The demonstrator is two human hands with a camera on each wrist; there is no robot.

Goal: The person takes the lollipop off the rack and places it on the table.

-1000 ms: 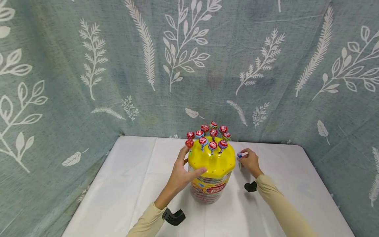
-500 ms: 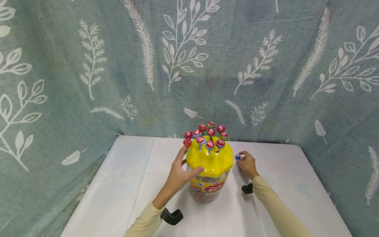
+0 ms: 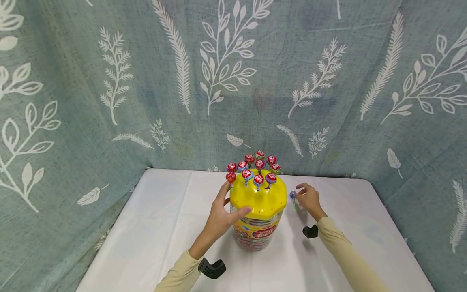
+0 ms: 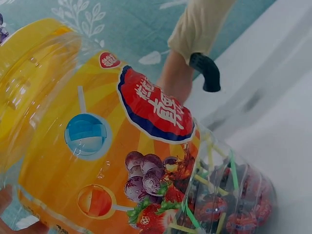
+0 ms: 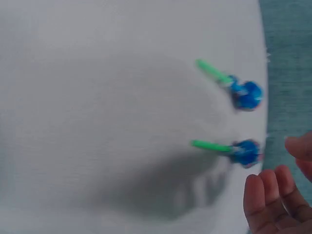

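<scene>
On the white table (image 3: 164, 211), a blue-wrapped lollipop (image 5: 246, 153) is seen just beside the parted, unclenched fingers of the right hand (image 3: 309, 199) — a second lollipop (image 5: 248, 95) is laid near it. The jar (image 3: 255, 235) is grasped at its yellow lid (image 3: 260, 200) by the left hand (image 3: 221, 213), thumb on the front edge.

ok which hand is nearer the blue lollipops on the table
Right. The right hand is just beside the blue lollipops, holding nothing; the left hand is across the jar, gripping it at the yellow lid.
</scene>
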